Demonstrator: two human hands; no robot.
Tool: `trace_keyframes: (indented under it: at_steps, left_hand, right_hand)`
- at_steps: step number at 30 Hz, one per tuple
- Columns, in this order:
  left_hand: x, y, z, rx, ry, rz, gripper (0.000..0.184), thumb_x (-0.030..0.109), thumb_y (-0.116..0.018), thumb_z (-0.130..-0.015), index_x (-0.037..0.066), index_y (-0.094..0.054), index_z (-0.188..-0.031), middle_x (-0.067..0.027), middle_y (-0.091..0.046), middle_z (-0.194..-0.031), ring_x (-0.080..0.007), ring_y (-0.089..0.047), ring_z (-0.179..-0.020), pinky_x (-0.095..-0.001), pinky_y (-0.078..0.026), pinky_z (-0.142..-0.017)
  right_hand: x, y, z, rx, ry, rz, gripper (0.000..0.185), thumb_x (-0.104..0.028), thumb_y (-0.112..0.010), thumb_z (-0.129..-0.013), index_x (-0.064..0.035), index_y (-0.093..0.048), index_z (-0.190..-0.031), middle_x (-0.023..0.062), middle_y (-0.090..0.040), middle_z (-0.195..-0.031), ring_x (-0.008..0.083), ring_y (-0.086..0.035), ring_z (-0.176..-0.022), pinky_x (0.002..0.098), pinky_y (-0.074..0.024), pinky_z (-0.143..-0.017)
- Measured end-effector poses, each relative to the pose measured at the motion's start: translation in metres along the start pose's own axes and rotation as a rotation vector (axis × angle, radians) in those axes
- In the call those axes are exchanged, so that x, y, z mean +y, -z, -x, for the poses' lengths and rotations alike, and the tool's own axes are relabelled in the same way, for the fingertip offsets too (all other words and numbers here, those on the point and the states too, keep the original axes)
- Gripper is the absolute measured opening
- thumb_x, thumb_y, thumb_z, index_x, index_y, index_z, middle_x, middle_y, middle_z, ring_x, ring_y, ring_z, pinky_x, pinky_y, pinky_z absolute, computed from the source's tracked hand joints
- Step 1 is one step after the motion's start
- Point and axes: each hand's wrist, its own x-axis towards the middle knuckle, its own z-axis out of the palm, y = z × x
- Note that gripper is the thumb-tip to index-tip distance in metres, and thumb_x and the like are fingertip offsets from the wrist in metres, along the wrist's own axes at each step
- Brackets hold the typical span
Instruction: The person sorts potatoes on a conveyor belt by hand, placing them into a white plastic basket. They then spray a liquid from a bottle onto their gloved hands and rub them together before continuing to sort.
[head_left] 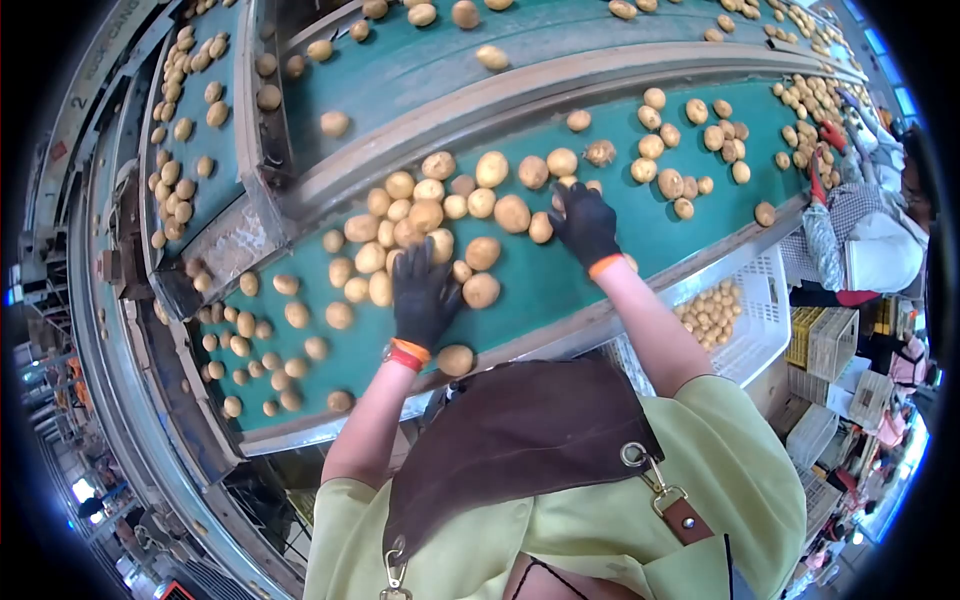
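My left hand (425, 294), in a black glove with an orange cuff, lies with its fingers stretched out at the lower edge of a dense cluster of potatoes (408, 232). Its fingertips touch the potatoes there. A single potato (481, 291) sits just right of it. Farther right, my right hand (586, 226), also black-gloved, reaches over the belt with its fingers apart, against potatoes partly hidden beneath them. Another potato (541, 228) lies beside its thumb side. All of these rest on a green conveyor belt (530, 290).
A white plastic basket (770, 310) holding small potatoes stands below the belt's near edge. Co-workers' red-gloved hands (818, 180) are at the far right. A second potato belt (400, 75) runs behind a raised divider (470, 105). Loose potatoes (290, 370) lie at the left end.
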Motion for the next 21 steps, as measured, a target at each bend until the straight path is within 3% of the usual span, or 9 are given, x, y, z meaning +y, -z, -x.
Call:
trace_keyframes:
  at_steps: [2, 5, 6, 7, 9, 13, 15, 18, 21]
  left_hand:
    - [0.033, -0.004, -0.007, 0.067, 0.015, 0.051, 0.044, 0.023, -0.076, -0.085, 0.01, -0.064, -0.125, -0.0207, -0.053, -0.145, -0.0427, -0.047, -0.136, -0.0551, -0.036, -0.114]
    - [0.06, -0.008, -0.023, -0.219, -0.388, 0.247, 0.044, 0.021, -0.077, -0.082, 0.012, -0.066, -0.124, -0.0162, -0.054, -0.143, -0.0416, -0.048, -0.135, -0.0558, -0.037, -0.115]
    - [0.056, -0.009, -0.021, -0.214, -0.396, 0.252, 0.044, 0.021, -0.077, -0.082, 0.012, -0.066, -0.124, -0.0162, -0.054, -0.143, -0.0416, -0.048, -0.135, -0.0558, -0.037, -0.115]
    - [0.048, -0.01, -0.012, -0.261, -0.364, 0.208, 0.042, 0.019, -0.077, -0.08, 0.013, -0.068, -0.12, -0.0151, -0.054, -0.144, -0.0413, -0.048, -0.134, -0.0559, -0.037, -0.115]
    - [0.028, -0.017, -0.001, -0.304, -0.348, 0.161, 0.04, 0.018, -0.077, -0.077, 0.013, -0.07, -0.117, -0.014, -0.054, -0.144, -0.0409, -0.048, -0.134, -0.0559, -0.037, -0.115]
    - [-0.02, -0.004, 0.024, -0.147, -0.21, 0.072, 0.033, 0.017, -0.076, -0.075, 0.012, -0.075, -0.108, -0.0132, -0.055, -0.146, -0.0402, -0.051, -0.133, -0.0544, -0.04, -0.113]
    - [-0.033, 0.011, 0.027, -0.169, -0.23, 0.055, 0.026, 0.019, -0.076, -0.078, 0.011, -0.076, -0.103, -0.0143, -0.062, -0.137, -0.0395, -0.055, -0.129, -0.0507, -0.042, -0.11]
    - [-0.043, 0.027, 0.016, -0.189, 0.051, 0.183, 0.019, 0.022, -0.077, -0.085, 0.01, -0.076, -0.099, -0.0122, -0.074, -0.107, -0.0334, -0.067, -0.105, -0.046, -0.05, -0.095]
    - [-0.05, 0.022, -0.022, -0.036, 0.062, 0.256, 0.017, 0.02, -0.076, -0.085, 0.009, -0.076, -0.098, -0.0109, -0.074, -0.105, -0.0323, -0.068, -0.098, -0.0462, -0.051, -0.089]
  right_hand:
    - [-0.004, -0.012, -0.001, -0.012, -0.158, 0.068, 0.031, -0.025, -0.069, -0.085, -0.0189, -0.067, -0.116, 0.0085, -0.065, -0.102, 0.0304, -0.067, -0.09, 0.0468, -0.0543, -0.071]
    - [0.009, -0.033, 0.008, 0.078, -0.18, 0.113, 0.033, -0.024, -0.068, -0.086, -0.0189, -0.065, -0.118, 0.0108, -0.064, -0.102, 0.0335, -0.066, -0.088, 0.0475, -0.054, -0.072]
    - [0.016, -0.036, 0.014, 0.02, -0.22, 0.018, 0.034, -0.025, -0.068, -0.086, -0.0177, -0.065, -0.119, 0.0122, -0.066, -0.107, 0.0344, -0.067, -0.092, 0.0479, -0.0547, -0.077]
    - [0.023, -0.036, 0.022, 0.017, -0.219, 0.023, 0.034, -0.025, -0.068, -0.086, -0.0177, -0.065, -0.119, 0.0122, -0.066, -0.107, 0.0344, -0.067, -0.092, 0.0479, -0.0547, -0.077]
    - [0.039, -0.034, 0.032, -0.083, -0.158, -0.404, 0.034, -0.024, -0.065, -0.088, -0.0164, -0.065, -0.121, 0.0137, -0.067, -0.116, 0.0356, -0.067, -0.1, 0.047, -0.055, -0.084]
    - [0.048, -0.004, -0.005, 0.109, -0.296, -0.26, 0.041, -0.027, -0.059, -0.092, -0.0181, -0.061, -0.133, 0.016, -0.065, -0.125, 0.0365, -0.065, -0.111, 0.0463, -0.0541, -0.092]
    - [0.058, -0.005, -0.039, 0.051, -0.313, -0.22, 0.045, -0.028, -0.06, -0.092, -0.0188, -0.059, -0.136, 0.0156, -0.063, -0.129, 0.0363, -0.065, -0.112, 0.0468, -0.0538, -0.093]
    - [0.078, -0.029, -0.074, -0.067, -0.325, -0.06, 0.051, -0.027, -0.06, -0.092, -0.0229, -0.054, -0.142, 0.0158, -0.059, -0.138, 0.0369, -0.065, -0.114, 0.0486, -0.0533, -0.095]
    - [0.098, -0.052, -0.092, -0.031, -0.346, 0.004, 0.058, -0.031, -0.064, -0.09, -0.0238, -0.05, -0.146, 0.0167, -0.052, -0.147, 0.0386, -0.062, -0.12, 0.0501, -0.0515, -0.099]
